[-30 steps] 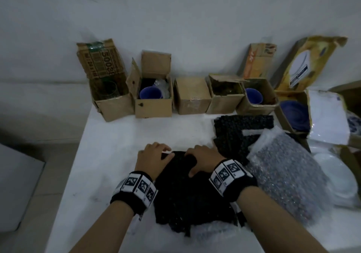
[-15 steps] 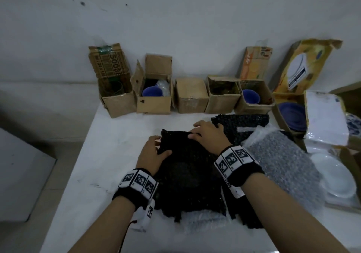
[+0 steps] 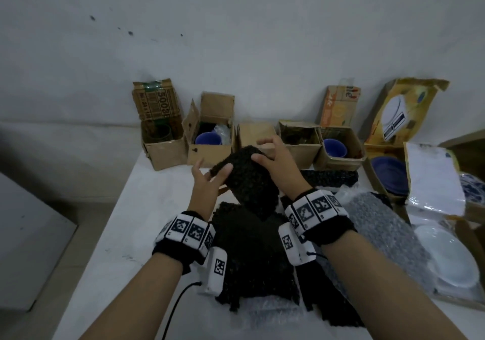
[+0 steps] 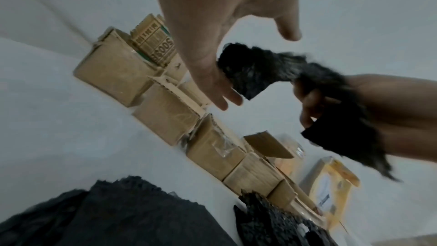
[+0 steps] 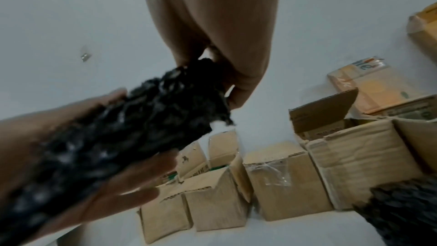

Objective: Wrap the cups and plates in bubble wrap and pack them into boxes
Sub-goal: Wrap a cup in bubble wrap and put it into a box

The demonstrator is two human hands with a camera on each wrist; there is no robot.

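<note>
One black bubble wrap (image 3: 249, 179) runs toward boxes (image 3: 207, 153): right hand (image 3: 275, 161) pinches, left hand (image 3: 204, 182) flat.

- black bubble wrap (image 4: 257, 70): smeared by motion in both wrist views; whether anything sits inside, can't tell.
- right hand (image 5: 212, 25): tips of fingers (image 5: 246, 85) hidden in the wrap.
- patterned plate (image 3: 472, 190): cut by head view's right edge.
- fourth box from the left (image 3: 304, 153): contents too dim.

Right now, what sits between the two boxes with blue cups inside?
In the head view, two more cardboard boxes stand between them: a closed box and an open box with something dark inside.
</note>
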